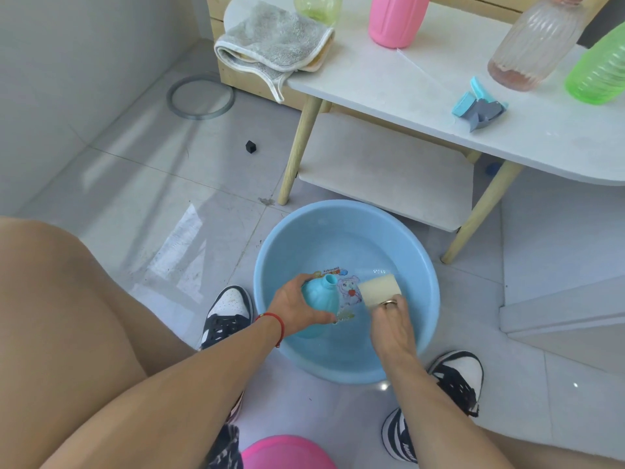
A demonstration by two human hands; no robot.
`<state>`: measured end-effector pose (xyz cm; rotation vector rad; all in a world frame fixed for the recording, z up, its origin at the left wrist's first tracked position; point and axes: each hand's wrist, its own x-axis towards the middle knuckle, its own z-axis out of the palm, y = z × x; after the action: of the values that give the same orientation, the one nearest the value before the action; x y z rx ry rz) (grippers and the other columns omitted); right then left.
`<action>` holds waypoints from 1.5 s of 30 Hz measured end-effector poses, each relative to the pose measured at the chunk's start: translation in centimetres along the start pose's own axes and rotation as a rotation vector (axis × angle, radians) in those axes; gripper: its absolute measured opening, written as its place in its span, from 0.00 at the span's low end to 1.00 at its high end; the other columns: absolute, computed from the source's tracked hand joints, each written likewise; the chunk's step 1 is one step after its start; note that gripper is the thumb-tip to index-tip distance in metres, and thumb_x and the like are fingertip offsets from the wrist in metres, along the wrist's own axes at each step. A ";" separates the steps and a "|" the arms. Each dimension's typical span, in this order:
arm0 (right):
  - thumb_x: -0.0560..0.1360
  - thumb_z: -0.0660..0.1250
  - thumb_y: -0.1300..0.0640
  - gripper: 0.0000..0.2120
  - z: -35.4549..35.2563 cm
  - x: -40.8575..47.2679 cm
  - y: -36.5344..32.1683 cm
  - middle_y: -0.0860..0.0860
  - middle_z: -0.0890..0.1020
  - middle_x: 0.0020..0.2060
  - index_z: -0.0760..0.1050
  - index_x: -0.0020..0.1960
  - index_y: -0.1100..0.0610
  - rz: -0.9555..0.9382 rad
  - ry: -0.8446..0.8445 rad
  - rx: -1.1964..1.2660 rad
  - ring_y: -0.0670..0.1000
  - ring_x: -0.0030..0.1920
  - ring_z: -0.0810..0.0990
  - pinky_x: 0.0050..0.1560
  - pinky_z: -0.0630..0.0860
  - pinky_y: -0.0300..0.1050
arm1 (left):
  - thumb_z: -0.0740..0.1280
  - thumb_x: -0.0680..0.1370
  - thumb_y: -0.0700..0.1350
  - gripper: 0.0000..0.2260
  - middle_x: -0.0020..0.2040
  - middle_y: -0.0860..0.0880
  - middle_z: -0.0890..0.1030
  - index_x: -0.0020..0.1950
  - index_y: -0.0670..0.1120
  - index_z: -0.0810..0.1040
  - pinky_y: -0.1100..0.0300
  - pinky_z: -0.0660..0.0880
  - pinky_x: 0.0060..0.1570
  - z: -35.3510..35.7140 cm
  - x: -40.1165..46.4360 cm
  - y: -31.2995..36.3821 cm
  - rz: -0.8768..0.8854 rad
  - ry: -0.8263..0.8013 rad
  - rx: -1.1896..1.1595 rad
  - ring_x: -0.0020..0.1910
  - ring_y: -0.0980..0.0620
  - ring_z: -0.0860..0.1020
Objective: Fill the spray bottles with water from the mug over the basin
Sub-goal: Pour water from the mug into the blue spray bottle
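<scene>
A light blue basin (399, 238) stands on the tiled floor with a little water and a cartoon picture on its bottom. Over it, my left hand (297, 308) grips a light blue bottle (321, 294) without its cap, its open neck tilted up and to the right. My right hand (394, 321) holds a cream mug (378, 289) next to the bottle's neck, its far end tipped toward the basin's middle. A blue and grey spray head (480, 104) lies on the white table (389, 82).
On the table stand a pink bottle (395, 18), a clear ribbed bottle (531, 45), a green bottle (598, 69) and a yellowish bottle (318, 6), beside a folded grey towel (274, 38). A lower shelf (385, 167) sits under it. A pink object (287, 453) is near my feet.
</scene>
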<state>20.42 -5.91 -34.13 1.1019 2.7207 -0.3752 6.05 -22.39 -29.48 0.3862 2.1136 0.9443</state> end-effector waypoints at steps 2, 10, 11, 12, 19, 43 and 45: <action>0.75 0.64 0.68 0.11 0.3 0.2 -0.6 0.57 0.84 0.42 0.84 0.48 0.59 0.013 -0.049 0.166 0.58 0.63 0.74 0.59 0.76 0.45 | 0.83 0.64 0.52 0.37 0.57 0.55 0.77 0.70 0.54 0.72 0.66 0.71 0.47 -0.1 -0.1 0.0 -0.006 0.008 0.005 0.53 0.55 0.76; 0.77 0.69 0.54 0.17 -3.0 -0.1 -0.7 0.57 0.80 0.28 0.80 0.32 0.62 0.443 -0.021 0.772 0.60 0.35 0.78 0.37 0.74 0.49 | 0.84 0.62 0.52 0.35 0.56 0.55 0.80 0.66 0.55 0.75 0.63 0.75 0.49 -0.7 0.0 -0.2 0.002 0.015 -0.033 0.54 0.54 0.79; 0.76 0.70 0.54 0.16 -3.6 -0.3 -0.5 0.54 0.81 0.28 0.81 0.32 0.59 0.466 -0.022 0.856 0.56 0.34 0.78 0.36 0.74 0.46 | 0.84 0.62 0.52 0.35 0.56 0.56 0.80 0.66 0.56 0.76 0.64 0.74 0.49 -0.8 0.0 -0.3 0.006 0.016 -0.042 0.54 0.55 0.79; 0.76 0.71 0.54 0.16 -4.1 -0.5 -0.2 0.52 0.81 0.28 0.80 0.30 0.58 0.472 -0.012 0.917 0.54 0.33 0.77 0.37 0.72 0.45 | 0.84 0.62 0.52 0.34 0.55 0.56 0.80 0.66 0.56 0.76 0.66 0.74 0.47 -0.9 0.0 -0.3 0.011 0.016 -0.053 0.53 0.56 0.79; 0.68 0.71 0.49 0.21 -8.9 -2.0 0.1 0.52 0.66 0.28 0.64 0.28 0.59 0.368 0.131 0.963 0.51 0.33 0.63 0.37 0.61 0.48 | 0.84 0.62 0.51 0.33 0.58 0.57 0.79 0.64 0.59 0.76 0.68 0.73 0.45 -1.0 -0.4 -0.1 0.037 0.010 -0.081 0.55 0.56 0.78; 0.74 0.73 0.56 0.22 -14.1 -4.5 -2.7 0.52 0.69 0.24 0.67 0.29 0.64 -0.017 0.490 0.551 0.55 0.33 0.69 0.35 0.69 0.50 | 0.84 0.60 0.48 0.33 0.55 0.56 0.79 0.62 0.56 0.76 0.62 0.74 0.47 -0.2 -0.5 1.4 0.148 0.040 -0.081 0.53 0.53 0.78; 0.74 0.74 0.59 0.23 -14.0 -4.6 -2.8 0.51 0.71 0.24 0.65 0.28 0.62 -0.085 0.515 0.508 0.55 0.34 0.72 0.35 0.70 0.50 | 0.84 0.60 0.48 0.33 0.55 0.56 0.79 0.62 0.56 0.76 0.62 0.74 0.48 -0.2 -0.5 1.5 0.154 0.028 -0.077 0.53 0.53 0.77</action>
<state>20.70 -6.63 -19.15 1.3582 3.2294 -0.9583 6.14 -21.71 -28.00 0.5044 2.0882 1.1216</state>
